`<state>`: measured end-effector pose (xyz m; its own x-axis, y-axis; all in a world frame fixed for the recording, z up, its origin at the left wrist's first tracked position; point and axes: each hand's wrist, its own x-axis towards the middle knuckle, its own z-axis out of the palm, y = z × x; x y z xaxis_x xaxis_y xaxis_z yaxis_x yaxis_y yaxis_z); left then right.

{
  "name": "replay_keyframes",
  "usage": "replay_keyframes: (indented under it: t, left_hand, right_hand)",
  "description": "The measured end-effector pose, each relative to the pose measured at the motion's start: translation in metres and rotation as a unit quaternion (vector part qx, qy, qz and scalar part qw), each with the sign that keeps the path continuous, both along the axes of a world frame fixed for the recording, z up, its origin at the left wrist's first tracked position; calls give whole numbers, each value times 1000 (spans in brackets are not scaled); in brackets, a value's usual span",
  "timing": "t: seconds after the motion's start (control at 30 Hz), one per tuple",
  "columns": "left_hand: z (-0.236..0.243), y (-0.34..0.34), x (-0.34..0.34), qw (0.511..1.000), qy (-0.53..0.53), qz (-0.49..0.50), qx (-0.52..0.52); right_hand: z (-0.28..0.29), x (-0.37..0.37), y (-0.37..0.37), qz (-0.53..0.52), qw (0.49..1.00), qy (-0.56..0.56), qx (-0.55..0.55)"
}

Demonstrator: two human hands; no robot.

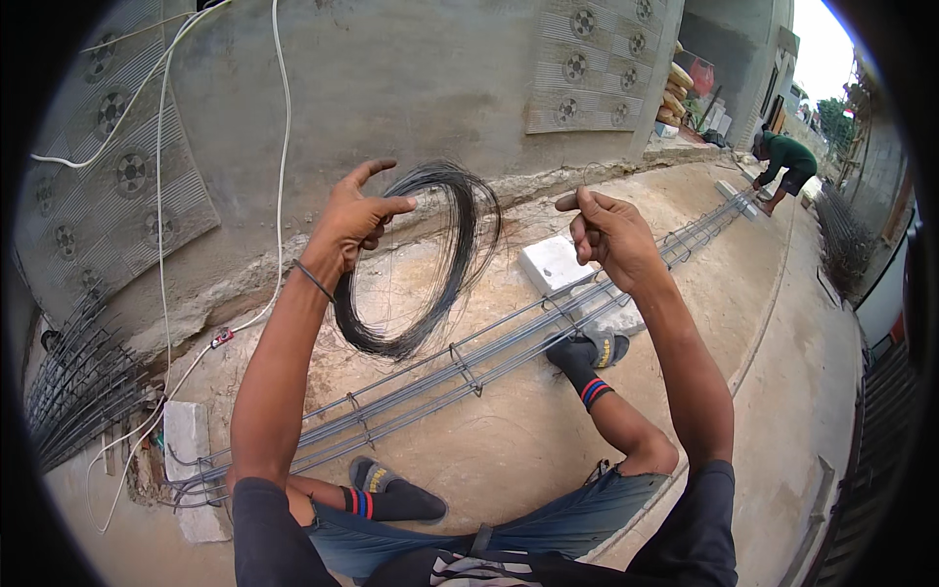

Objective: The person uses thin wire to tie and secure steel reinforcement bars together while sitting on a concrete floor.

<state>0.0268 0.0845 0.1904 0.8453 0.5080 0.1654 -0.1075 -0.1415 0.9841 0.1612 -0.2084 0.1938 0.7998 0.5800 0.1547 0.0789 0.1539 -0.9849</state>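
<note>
A loose coil of thin dark binding wire [460, 210] hangs from my left hand [357, 217]. The lower fingers of that hand curl round the coil, while its thumb and forefinger stand apart. Level with it on the right, my right hand [616, 235] is closed in a pinch, with a faint thin wire strand [590, 166] curving up from the fingertips. Below both hands a long cage of steel reinforcing bars [430, 377] runs from lower left to upper right, with stirrups [466, 370] around the bars. Neither hand touches the cage.
Pale blocks prop the cage, one at its near end [191, 440]; another white block [555, 264] sits beyond its middle. A co-worker [785, 161] bends over the far end. A white cable [284, 147] hangs down the wall; bent steel bars [78, 382] are piled at left.
</note>
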Motion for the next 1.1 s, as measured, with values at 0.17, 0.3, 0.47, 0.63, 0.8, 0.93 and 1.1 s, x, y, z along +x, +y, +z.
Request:
replay_keyframes:
  t: [0.17, 0.3, 0.47, 0.63, 0.8, 0.93, 1.1]
  left_hand:
    - [-7, -33, -4, 996, -7, -59, -62]
    - [-18, -39, 0, 987, -31, -111, -114]
    - [-27, -48, 0, 996, -29, -59, -67]
    - [-30, -52, 3, 991, -53, -122, -3]
    - [-39, -48, 10, 984, -76, -156, 30]
    - [-40, -46, 12, 994, -63, -91, -19]
    - [-40, -41, 12, 992, -65, -62, -88]
  right_hand:
    - [-22, -22, 41, 240, 947, 211, 44]
    - [-40, -44, 68, 264, 933, 239, -43]
    - [-39, -58, 78, 190, 969, 67, -144]
    - [-41, -36, 76, 293, 934, 193, -63]
    - [-49, -28, 78, 346, 912, 213, -62]
    - [-62, -52, 96, 169, 982, 6, -81]
    - [-91, -52, 107, -51, 997, -46, 39]
